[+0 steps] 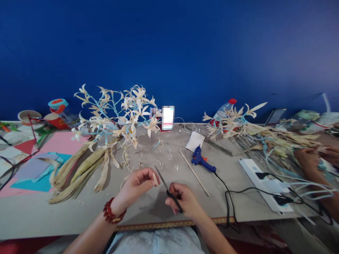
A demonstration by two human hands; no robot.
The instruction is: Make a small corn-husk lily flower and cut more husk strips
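Between the thumb and fingers of my left hand [141, 182] is a small pale husk petal [155, 179], its tip pointing up. My right hand [182, 201] grips black-handled scissors [166, 188] whose blades point up and left, close beside the petal but apart from it. Whether the blades are parted is hard to make out. Beyond my hands stand pale husk flowers [140, 93] on light blue stems. Dried corn husks [84, 165] lie to the left of my left hand, and small husk scraps [165, 164] are strewn ahead.
Right of my hands lie a wooden stick [194, 173], a blue glue gun [202, 158] with its cord, and a white power strip [265, 187]. A co-worker's hands [309, 160] are at the far right. Coloured paper [34, 180] covers the left; a phone [168, 118] stands at the back.
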